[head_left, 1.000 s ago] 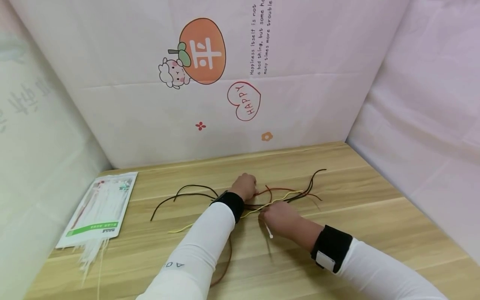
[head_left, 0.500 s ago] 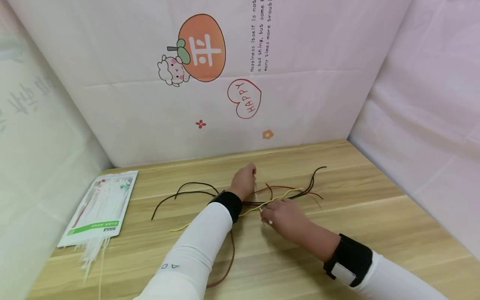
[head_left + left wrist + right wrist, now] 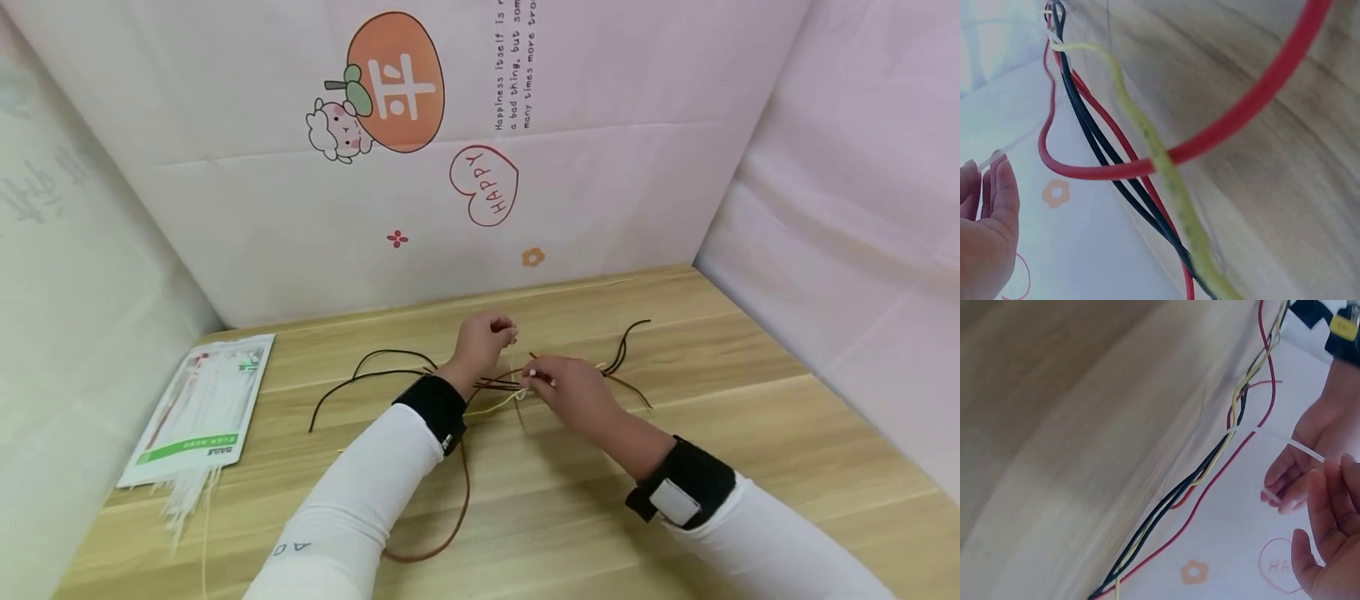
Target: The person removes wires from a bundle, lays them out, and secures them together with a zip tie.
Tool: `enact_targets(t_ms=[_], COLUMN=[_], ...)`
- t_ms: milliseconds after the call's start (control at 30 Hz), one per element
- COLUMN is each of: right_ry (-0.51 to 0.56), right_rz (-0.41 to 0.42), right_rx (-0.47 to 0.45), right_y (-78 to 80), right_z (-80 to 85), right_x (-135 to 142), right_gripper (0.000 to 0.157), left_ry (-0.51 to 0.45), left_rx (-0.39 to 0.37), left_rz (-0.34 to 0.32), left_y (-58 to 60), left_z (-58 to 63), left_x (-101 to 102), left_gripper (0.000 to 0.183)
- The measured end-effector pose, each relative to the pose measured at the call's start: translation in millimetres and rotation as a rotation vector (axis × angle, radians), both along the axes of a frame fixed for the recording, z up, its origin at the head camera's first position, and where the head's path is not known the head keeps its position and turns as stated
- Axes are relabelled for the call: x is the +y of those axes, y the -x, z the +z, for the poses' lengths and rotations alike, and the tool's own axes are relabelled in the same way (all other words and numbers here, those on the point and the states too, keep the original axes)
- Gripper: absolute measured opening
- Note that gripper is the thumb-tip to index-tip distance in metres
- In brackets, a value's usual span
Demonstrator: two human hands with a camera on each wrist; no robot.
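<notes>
A bundle of red, black and yellow wires lies across the middle of the table. Around it passes a thin white cable tie, looped from below. My left hand, just beyond the bundle, pinches a white end between thumb and fingers. Over the near side of the wires, my right hand pinches the tie too, and a small white tip sticks out at its fingertips. In the right wrist view both hands are close together. Whether the tie's ends are joined, I cannot tell.
An opened packet lies at the table's left, with several white cable ties sticking out of its near end. A brown-red wire loop curves toward the front, beside my left forearm. A printed cloth wall stands behind the table.
My left hand has moved up and away from the wires. My right hand has risen from the near side to over the bundle, bringing its end of the cable tie up.
</notes>
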State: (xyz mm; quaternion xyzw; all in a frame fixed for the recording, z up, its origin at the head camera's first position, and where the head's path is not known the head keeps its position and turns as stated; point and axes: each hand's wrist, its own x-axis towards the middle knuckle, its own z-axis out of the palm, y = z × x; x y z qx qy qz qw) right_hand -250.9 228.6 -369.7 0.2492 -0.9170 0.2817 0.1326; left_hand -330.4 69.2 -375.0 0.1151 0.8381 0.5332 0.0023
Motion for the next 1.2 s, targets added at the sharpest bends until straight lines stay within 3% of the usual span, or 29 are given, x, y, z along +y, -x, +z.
enact_targets(t_ms=[267,467,767,1200], right_ry=[0.29,0.415,0.304,0.249], right_rz=[-0.132,-0.158,-0.217,-0.219], right_rx=[-0.253,-0.323,-0.141,-0.153], right_y=[17.4,25.7,28.3,25.5], right_z=[-1.3,-5.1,-9.8,-10.0], right_x=[-2.4,-6.0,-12.3,-14.1], right_gripper=[0.013,0.03,0.022,0.025], left_ry=[0.08,0.183,0.153,0.193], left_rx=[0.051,0.16,0.192,0.243], left_rz=[-0.044,-0.125,-0.085,-0.074], left_y=[-12.5,-21.5,-26.4,-24.8], left_z=[-3.3,-7.0,-5.1,-7.7], left_x=[-1.8,-0.6,0.1,0.2], left_gripper=[0.014,0.011,0.013,0.013])
